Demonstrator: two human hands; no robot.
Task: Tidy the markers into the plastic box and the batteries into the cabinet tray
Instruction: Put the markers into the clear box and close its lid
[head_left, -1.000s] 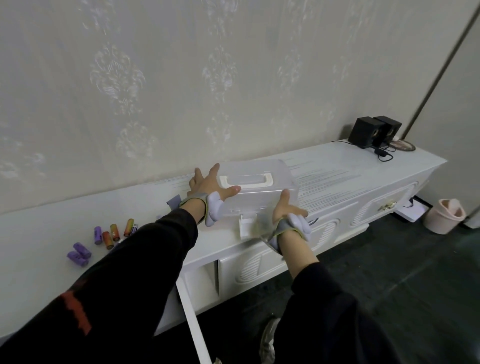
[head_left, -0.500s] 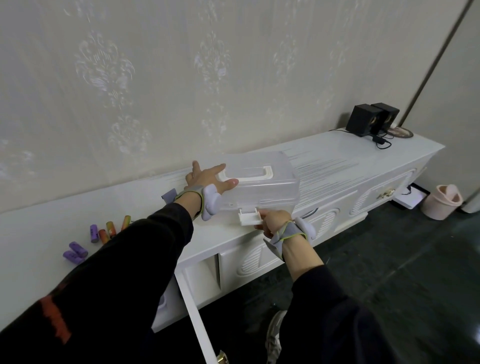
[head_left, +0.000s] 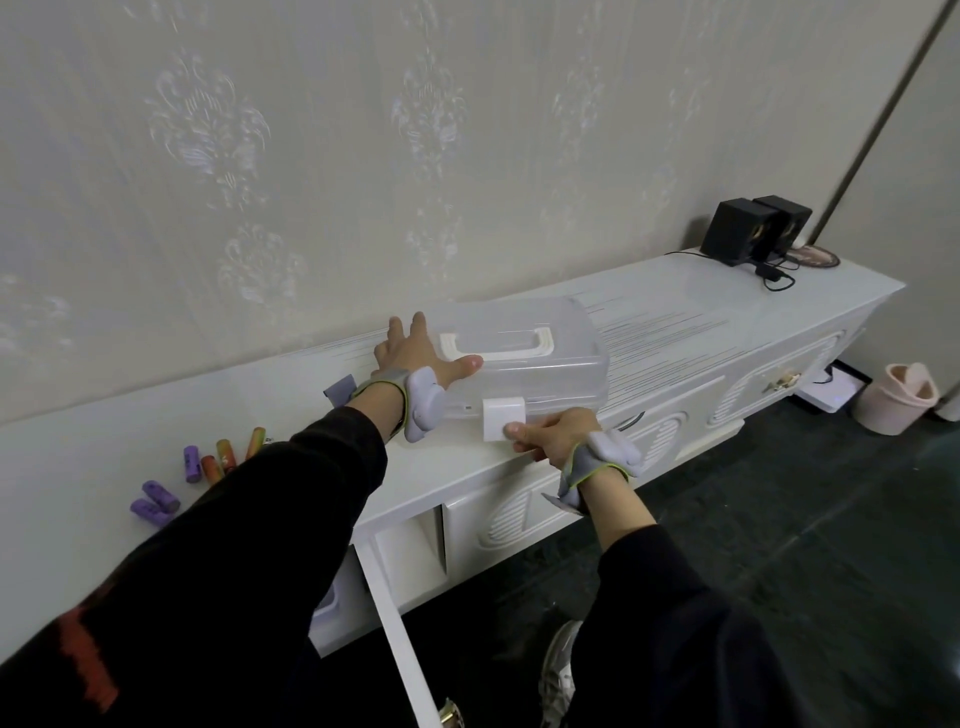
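A clear plastic box (head_left: 550, 364) with a white handle stands on the white cabinet top (head_left: 701, 332), its lid down. My left hand (head_left: 415, 353) lies spread flat on the lid's left end. My right hand (head_left: 550, 434) pinches the white front latch (head_left: 503, 426) of the box with thumb and fingers. Several batteries, purple (head_left: 156, 501) and orange-green (head_left: 226, 457), lie loose on the cabinet top at the left, partly behind my left sleeve. No markers show.
A cabinet door (head_left: 402, 629) stands open below my arms, with a white tray edge (head_left: 327, 605) just inside. Two black speakers (head_left: 753, 234) with cables sit at the far right end. A pink bin (head_left: 896, 397) stands on the dark floor.
My right hand left the box's right front side and dropped to the front latch, which has swung from sticking out to hanging flat. My left hand stayed on the lid.
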